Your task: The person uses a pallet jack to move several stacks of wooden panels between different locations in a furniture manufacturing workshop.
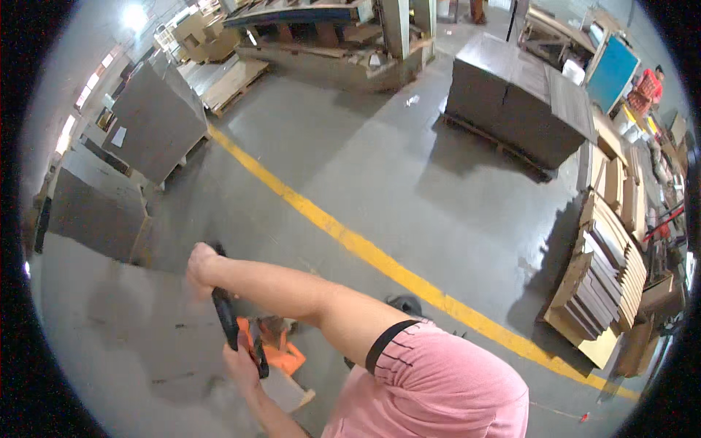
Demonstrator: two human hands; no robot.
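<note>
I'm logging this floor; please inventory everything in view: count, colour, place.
Large board stack: one, dark grey, upper right
Other stacks: two, grey, left
Pallet load: one, tan, upper left
Cardboard pile: uncounted, brown, upper left
Raised structure: one, grey and brown, top
Cut boards: many, brown and grey, right
Blue panel: one, blue, upper right
Co-worker: one, red top, upper right
Distant clutter: uncounted, mixed, edges
Floor line: one, yellow, diagonal
Orange equipment: one, orange, lower left
Black handle: one, black, lower left
Left hand: one, bare, handle's near end
Right hand: one, bare, handle's far end
Sleeve: one, pink, lower centre
</note>
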